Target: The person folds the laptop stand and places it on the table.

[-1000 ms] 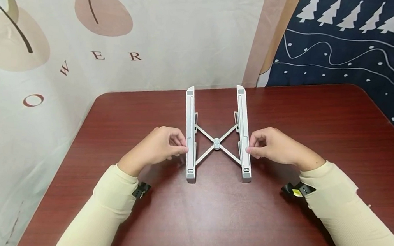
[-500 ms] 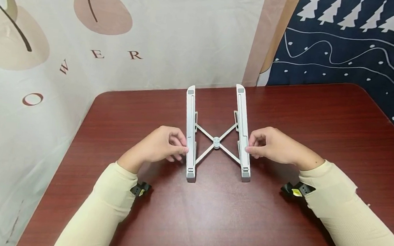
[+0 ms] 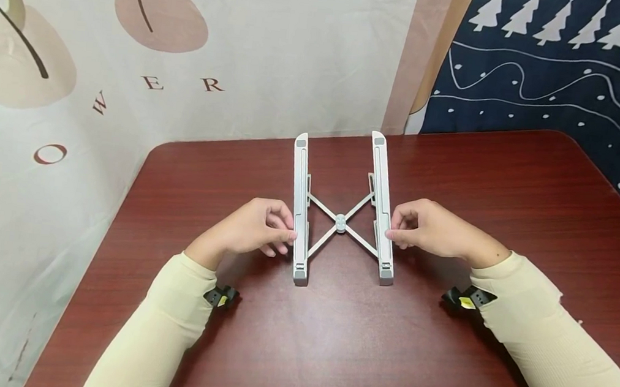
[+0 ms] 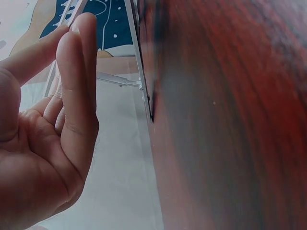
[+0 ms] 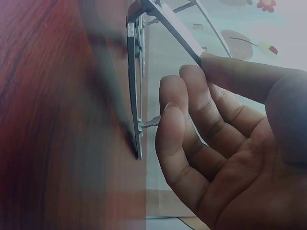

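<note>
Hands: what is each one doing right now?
Left hand: pinches the stand's left rail.
Right hand: pinches the stand's right rail.

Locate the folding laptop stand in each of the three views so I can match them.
Head: folding laptop stand at centre, on the red-brown table, between both hands.
Left wrist: its rails run from upper left to centre.
Right wrist: top centre, beside the fingers.
Shared landmark: the table.

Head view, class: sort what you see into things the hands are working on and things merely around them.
In use:
- grey folding stand
- left hand, touching its left rail
- right hand, touching its right rail

Merely around:
- red-brown table
- flower-print cloth
- dark tree-print cloth
</note>
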`<state>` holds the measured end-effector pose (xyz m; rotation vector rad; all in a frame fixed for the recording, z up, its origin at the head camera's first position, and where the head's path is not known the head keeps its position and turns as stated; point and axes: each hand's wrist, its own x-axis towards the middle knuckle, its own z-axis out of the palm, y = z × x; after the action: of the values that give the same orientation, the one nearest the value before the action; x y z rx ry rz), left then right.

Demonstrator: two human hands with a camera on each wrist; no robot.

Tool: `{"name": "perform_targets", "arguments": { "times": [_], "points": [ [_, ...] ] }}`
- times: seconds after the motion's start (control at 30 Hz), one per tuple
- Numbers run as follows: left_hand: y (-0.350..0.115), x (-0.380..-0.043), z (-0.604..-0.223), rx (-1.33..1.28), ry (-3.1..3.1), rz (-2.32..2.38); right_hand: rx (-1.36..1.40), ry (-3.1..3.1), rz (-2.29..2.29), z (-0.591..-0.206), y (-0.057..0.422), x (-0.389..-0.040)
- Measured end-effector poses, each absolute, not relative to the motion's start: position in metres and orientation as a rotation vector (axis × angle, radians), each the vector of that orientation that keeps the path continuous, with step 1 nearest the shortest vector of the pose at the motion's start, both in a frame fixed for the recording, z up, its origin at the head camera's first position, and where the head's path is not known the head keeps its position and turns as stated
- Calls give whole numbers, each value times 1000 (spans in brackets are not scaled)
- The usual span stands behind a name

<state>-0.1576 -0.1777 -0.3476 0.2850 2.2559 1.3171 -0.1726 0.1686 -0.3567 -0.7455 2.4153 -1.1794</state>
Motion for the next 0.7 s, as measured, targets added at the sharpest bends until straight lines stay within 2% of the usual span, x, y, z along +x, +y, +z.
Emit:
{"name": "perform_targets", "arguments": {
  "times": [0.7],
  "points": [
    [-177, -156, -349, 294, 2256, 1310, -739, 2461, -1144, -356, 163, -169]
  ]
}}
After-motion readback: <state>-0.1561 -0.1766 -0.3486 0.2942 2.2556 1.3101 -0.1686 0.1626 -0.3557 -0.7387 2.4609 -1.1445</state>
